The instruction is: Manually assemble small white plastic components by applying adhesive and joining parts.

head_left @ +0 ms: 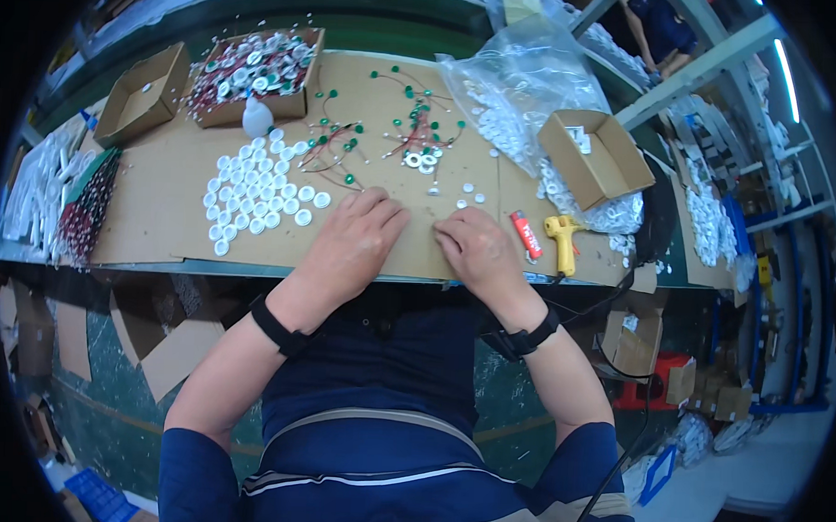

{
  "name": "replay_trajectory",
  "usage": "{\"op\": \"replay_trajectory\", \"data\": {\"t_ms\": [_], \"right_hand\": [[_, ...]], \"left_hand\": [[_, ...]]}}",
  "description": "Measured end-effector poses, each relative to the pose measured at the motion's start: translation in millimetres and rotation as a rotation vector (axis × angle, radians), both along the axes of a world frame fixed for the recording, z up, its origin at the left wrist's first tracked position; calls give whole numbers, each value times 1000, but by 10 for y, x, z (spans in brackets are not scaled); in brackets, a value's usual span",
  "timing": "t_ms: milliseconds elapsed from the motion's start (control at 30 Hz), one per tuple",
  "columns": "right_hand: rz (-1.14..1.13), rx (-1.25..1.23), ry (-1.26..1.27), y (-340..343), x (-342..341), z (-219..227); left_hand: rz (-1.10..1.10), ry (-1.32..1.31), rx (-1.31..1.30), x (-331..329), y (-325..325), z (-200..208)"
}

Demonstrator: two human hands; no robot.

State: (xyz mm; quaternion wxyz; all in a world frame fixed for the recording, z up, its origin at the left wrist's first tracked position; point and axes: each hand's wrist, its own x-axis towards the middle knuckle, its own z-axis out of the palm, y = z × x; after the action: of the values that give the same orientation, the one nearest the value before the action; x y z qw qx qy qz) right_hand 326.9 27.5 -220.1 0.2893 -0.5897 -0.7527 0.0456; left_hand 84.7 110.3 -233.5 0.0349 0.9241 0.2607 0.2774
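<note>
Brown corrugated cardboard (162,206) is laid over the bench (96,261), whose green front edge runs just below both wrists. Open cardboard is left between the hands and to the near left of them; the far half is crowded.

The left hand (350,240) is rested palm down, fingers loosely extended and released, nothing seen in its grasp. The right hand (478,249) is curled over the sheet, fingertips bent inward beside a few loose small white discs (464,202); whether one is pinched cannot be told. A black band is worn on each wrist.

A flat patch of round white caps (254,195) is set in rough rows left of the left hand, near but apart from it. Behind it a white squeeze bottle (256,117) stands before a shallow box (254,76) of wired parts. Thin red leads with green beads (413,127) lie tangled at centre rear. A crinkled clear bag (526,71) and an open carton (592,157) occupy the right rear. A red lighter (527,233) and a yellow glue gun (562,240) lie just right of the right hand.
</note>
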Motion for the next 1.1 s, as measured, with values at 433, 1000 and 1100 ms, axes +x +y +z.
{"op": "replay_trajectory", "data": {"t_ms": [433, 1000, 1100], "right_hand": [[-6, -232, 151, -34, 54, 111], [-51, -286, 159, -45, 20, 112], [-39, -273, 127, -21, 0, 128]], "left_hand": [[-185, -290, -328, -21, 9, -149], [-77, -278, -413, -26, 9, -102], [-79, -284, -413, -21, 19, -110]]}}
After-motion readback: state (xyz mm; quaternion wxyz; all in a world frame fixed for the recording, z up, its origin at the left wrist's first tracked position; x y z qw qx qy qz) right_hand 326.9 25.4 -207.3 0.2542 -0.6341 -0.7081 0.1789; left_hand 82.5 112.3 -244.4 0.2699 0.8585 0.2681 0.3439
